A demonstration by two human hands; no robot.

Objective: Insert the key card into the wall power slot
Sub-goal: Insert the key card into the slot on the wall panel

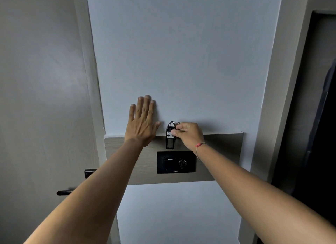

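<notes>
My right hand [189, 134] pinches a black key card tag [170, 141] with a white label and a metal ring at its top. The tag hangs upright just above the black wall power panel [176, 168], its lower end a short way over the slot [170, 159] at the panel's upper left. My left hand [142, 121] lies flat against the white wall, fingers spread, to the left of the tag and holding nothing.
The panel sits in a grey-brown wood strip [223, 158] across the white wall. A door with a black handle [64, 192] and lock plate [89, 173] is on the left. A dark opening [320, 134] lies at the right.
</notes>
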